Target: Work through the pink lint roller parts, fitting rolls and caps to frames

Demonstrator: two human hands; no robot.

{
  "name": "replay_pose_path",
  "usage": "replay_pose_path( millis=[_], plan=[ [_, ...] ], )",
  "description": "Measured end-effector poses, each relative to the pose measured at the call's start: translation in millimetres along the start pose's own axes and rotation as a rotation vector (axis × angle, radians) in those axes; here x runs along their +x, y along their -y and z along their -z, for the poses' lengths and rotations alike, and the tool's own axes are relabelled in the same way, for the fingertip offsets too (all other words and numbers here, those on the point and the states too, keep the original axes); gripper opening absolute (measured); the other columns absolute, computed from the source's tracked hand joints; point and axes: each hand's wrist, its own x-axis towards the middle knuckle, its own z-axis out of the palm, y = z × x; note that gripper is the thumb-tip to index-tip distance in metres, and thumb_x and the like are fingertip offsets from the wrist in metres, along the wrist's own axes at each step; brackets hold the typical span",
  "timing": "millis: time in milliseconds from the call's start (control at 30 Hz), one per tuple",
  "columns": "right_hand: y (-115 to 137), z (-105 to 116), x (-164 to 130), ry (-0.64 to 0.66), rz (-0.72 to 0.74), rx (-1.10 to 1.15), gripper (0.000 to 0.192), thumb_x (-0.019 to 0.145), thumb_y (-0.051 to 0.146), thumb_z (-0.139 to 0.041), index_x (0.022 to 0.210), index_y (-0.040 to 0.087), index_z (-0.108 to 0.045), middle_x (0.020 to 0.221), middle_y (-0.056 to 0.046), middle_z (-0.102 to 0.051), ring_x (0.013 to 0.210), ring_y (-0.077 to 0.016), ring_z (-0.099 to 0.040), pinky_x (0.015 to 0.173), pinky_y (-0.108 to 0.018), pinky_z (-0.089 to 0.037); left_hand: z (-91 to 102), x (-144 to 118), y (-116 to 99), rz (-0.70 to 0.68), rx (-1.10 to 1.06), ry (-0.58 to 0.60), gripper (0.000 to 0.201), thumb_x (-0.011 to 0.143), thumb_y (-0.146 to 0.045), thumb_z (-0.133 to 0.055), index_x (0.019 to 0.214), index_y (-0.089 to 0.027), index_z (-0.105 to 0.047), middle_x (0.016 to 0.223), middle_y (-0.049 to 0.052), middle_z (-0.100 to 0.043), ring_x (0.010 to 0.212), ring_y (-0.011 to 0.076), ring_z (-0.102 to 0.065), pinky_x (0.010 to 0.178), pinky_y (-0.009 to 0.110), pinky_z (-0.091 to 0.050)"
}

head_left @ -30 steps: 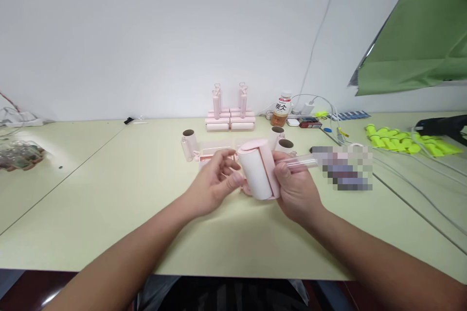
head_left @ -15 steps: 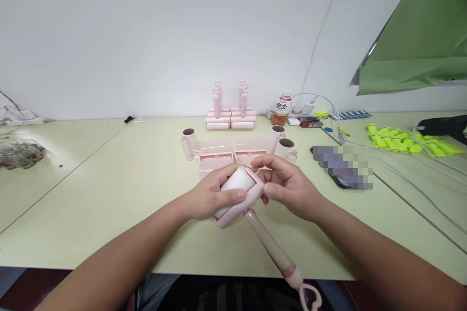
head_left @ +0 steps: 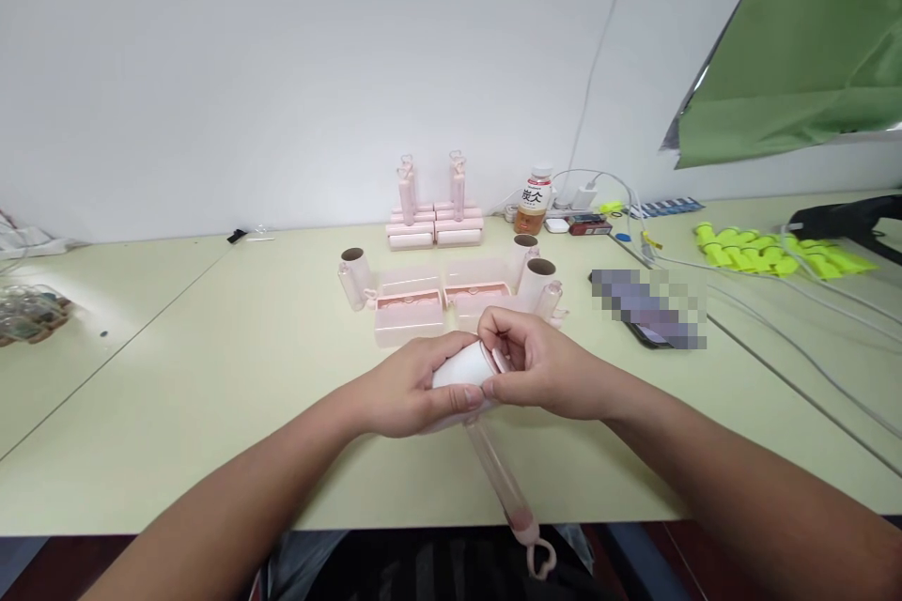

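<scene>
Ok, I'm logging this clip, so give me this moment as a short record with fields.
left hand: wrapped around the lint roller head
right hand: fingers at the roll's end
handle: clear, points toward the person, heart loop at its tip
behind the hands: pink cases, cardboard cores
table: pale green

lighting: bright, even, diffuse; source overhead, not in view. shadows: faint, soft, under the hands on the table (head_left: 211,376). glare: none. focus: sharp centre, softer edges. distortion: wide-angle bowing at the borders. one pixelated patch (head_left: 648,305) at right.
</scene>
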Motion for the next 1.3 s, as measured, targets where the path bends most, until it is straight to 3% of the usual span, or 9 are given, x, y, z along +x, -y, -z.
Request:
replay_pose_path(
  millis=[133, 367, 567, 667, 800, 933, 1033, 1133, 1300],
  plan=[
    [2.6, 0.5, -2.7, 0.007, -0.013, 0.004, 0.033, 0.067, 0.016, -0.071, 0.079, 0.022, -0.041, 0.064, 0.008, -0.039, 0.057, -0.0086, -0.032, 0.047, -0.02, -0.024, -2.1, 0.9, -3.4, -0.035, 0.031, 0.004, 0.035, 0.091, -0.042, -0.056, 0.118, -0.019, -0.059, 0.104, 0.006, -0.067, 0.09, 0.0214, -0.062, 0.078, 0.03, -0.048],
    [8.7, 3.9, -5.4, 0.029, -0.023, -0.006, 0.034, 0.065, 0.012, -0.069, 0.079, 0.022, -0.04, 0.063, 0.009, -0.039, 0.054, -0.0071, -0.03, 0.045, -0.019, -0.022, -15.9, 4.0, -1.5, -0.138, 0.218, -0.127, 0.039, 0.091, -0.043, -0.052, 0.121, -0.02, -0.057, 0.11, 0.008, -0.066, 0.095, 0.0245, -0.061, 0.083, 0.034, -0.047],
    [2.5, 0.1, 2.4, -0.11, 0.008, 0.01, 0.027, 0.061, 0.008, -0.058, 0.071, 0.022, -0.038, 0.06, 0.01, -0.035, 0.049, -0.0061, -0.03, 0.043, -0.019, -0.022, -19.9, 3.4, 2.2, -0.118, 0.246, -0.32, 0.036, 0.091, -0.042, -0.052, 0.12, -0.022, -0.055, 0.106, 0.006, -0.066, 0.089, 0.0226, -0.061, 0.08, 0.034, -0.047],
    [-1.2, 2.9, 7.6, -0.146, 0.011, 0.024, 0.021, 0.063, 0.012, -0.059, 0.073, 0.022, -0.044, 0.061, 0.008, -0.043, 0.049, -0.0076, -0.037, 0.044, -0.02, -0.028, -16.5, 3.1, 10.0, -0.115, 0.12, -0.431, 0.042, 0.09, -0.046, -0.054, 0.124, -0.021, -0.052, 0.112, 0.008, -0.064, 0.097, 0.0244, -0.061, 0.084, 0.037, -0.048],
    [-0.7, 13.6, 10.2, -0.052, -0.035, -0.023, 0.011, 0.065, 0.011, -0.054, 0.073, 0.019, -0.054, 0.07, 0.001, -0.058, 0.062, -0.012, -0.05, 0.052, -0.022, -0.035, -6.5, 5.6, 17.0, -0.061, -0.309, -0.573, 0.058, 0.088, -0.053, -0.056, 0.135, -0.026, -0.034, 0.114, 0.01, -0.064, 0.096, 0.0243, -0.066, 0.078, 0.037, -0.054],
    [0.3, 19.9, 8.3, 0.059, -0.043, 0.046, 0.016, 0.057, 0.007, -0.045, 0.066, 0.018, -0.054, 0.063, 0.002, -0.057, 0.058, -0.0103, -0.048, 0.053, -0.022, -0.035, 4.8, 9.3, 13.0, -0.02, -0.592, -0.681, 0.053, 0.078, -0.047, -0.071, 0.113, -0.026, -0.037, 0.106, 0.006, -0.067, 0.083, 0.0226, -0.071, 0.065, 0.034, -0.057],
    [-2.6, 17.8, 7.6, 0.093, -0.094, 0.129, 0.024, 0.056, 0.007, -0.047, 0.075, 0.018, -0.057, 0.057, 0.005, -0.055, 0.049, -0.0087, -0.042, 0.046, -0.02, -0.03, 8.9, 11.2, 9.2, 0.042, -0.664, -0.767, 0.051, 0.073, -0.044, -0.077, 0.099, -0.024, -0.037, 0.093, 0.002, -0.069, 0.074, 0.0217, -0.071, 0.062, 0.034, -0.057],
    [-7.7, 11.7, 9.0, 0.12, -0.114, 0.131, 0.029, 0.069, 0.013, -0.058, 0.098, 0.017, -0.062, 0.061, 0.004, -0.059, 0.05, -0.0088, -0.045, 0.045, -0.02, -0.029, 7.0, 13.0, 8.9, 0.085, -0.64, -0.852, 0.048, 0.075, -0.05, -0.074, 0.092, -0.024, -0.037, 0.079, 0.0, -0.069, 0.062, 0.0178, -0.068, 0.056, 0.029, -0.054],
    [-13.0, 2.2, 12.8, 0.212, -0.135, 0.05, 0.047, 0.082, 0.034, -0.068, 0.124, 0.015, -0.059, 0.075, -0.001, -0.068, 0.049, -0.0073, -0.045, 0.048, -0.022, -0.034, -2.6, 15.4, 13.2, 0.086, -0.559, -0.932, 0.044, 0.081, -0.056, -0.066, 0.093, -0.024, -0.04, 0.078, -0.002, -0.066, 0.055, 0.0114, -0.058, 0.045, 0.02, -0.046]
  ],
)
